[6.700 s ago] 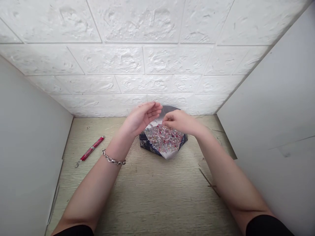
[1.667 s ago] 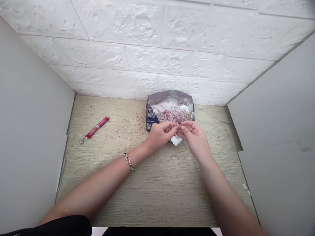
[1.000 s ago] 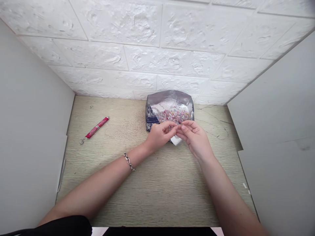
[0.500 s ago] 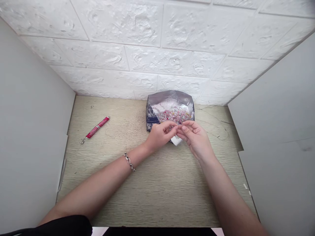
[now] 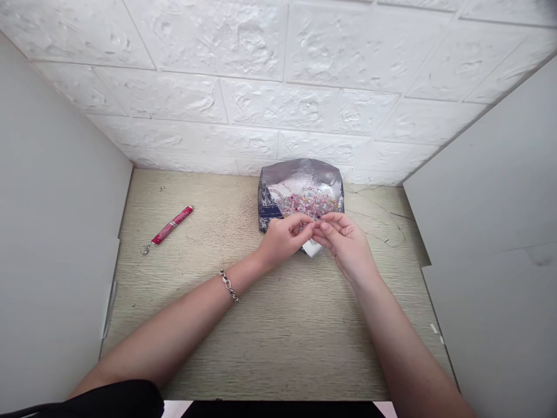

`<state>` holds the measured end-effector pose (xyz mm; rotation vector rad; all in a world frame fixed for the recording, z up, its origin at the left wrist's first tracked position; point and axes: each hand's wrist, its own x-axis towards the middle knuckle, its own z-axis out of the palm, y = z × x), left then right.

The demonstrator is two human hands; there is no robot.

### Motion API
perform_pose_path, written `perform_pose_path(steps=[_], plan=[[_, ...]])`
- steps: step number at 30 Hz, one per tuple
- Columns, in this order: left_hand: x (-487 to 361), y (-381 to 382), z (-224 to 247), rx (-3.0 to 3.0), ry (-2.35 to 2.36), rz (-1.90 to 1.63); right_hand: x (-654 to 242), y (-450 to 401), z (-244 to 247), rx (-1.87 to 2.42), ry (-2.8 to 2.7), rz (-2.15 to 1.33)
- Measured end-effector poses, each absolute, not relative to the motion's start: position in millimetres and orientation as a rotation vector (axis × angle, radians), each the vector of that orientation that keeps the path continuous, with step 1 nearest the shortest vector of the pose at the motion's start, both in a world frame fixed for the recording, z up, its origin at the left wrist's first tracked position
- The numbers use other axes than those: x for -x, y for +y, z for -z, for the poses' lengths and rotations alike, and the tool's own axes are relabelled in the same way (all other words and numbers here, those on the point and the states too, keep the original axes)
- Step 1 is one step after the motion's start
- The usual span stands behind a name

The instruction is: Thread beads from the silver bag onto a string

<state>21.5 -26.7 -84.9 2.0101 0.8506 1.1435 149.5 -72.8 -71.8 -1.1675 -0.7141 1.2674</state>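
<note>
Fingertips of my left hand (image 5: 286, 238) and my right hand (image 5: 343, 241) meet in front of an opened silver-lined pouch (image 5: 300, 170). Both hands are closed in a pinch; whatever lies between the fingertips is too small to make out. Loose beads (image 5: 307, 203), mostly pink, white and red with some yellow, fill the pouch's shiny inside. Its outer side is dark blue and patterned. The hands cover part of its front edge, and a silver flap shows below the fingers.
A red, slim folded tool or penknife-like item (image 5: 173, 225) with a metal clasp lies at the left of the wooden table (image 5: 270, 342). Thin thread (image 5: 387, 212) curls at the right. A white brick-pattern wall stands behind, with grey panels on both sides.
</note>
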Motion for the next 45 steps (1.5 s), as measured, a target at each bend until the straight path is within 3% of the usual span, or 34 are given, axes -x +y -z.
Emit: perform_pose_path(steps=[17, 32, 45], plan=[[-21.3, -26.8, 86.7, -1.946, 0.865, -1.057, -145.3, -75.0, 74.1, 1.23, -0.897, -1.133], [-18.3, -20.1, 81.6, -1.701, 0.772, -0.871, -149.3, -82.9, 73.2, 1.533, -1.481, -0.318], [-18.0, -17.4, 80.4, -1.572, 0.741, -0.8, -150.5, -82.6, 69.3, 1.439, -1.792, -0.143]])
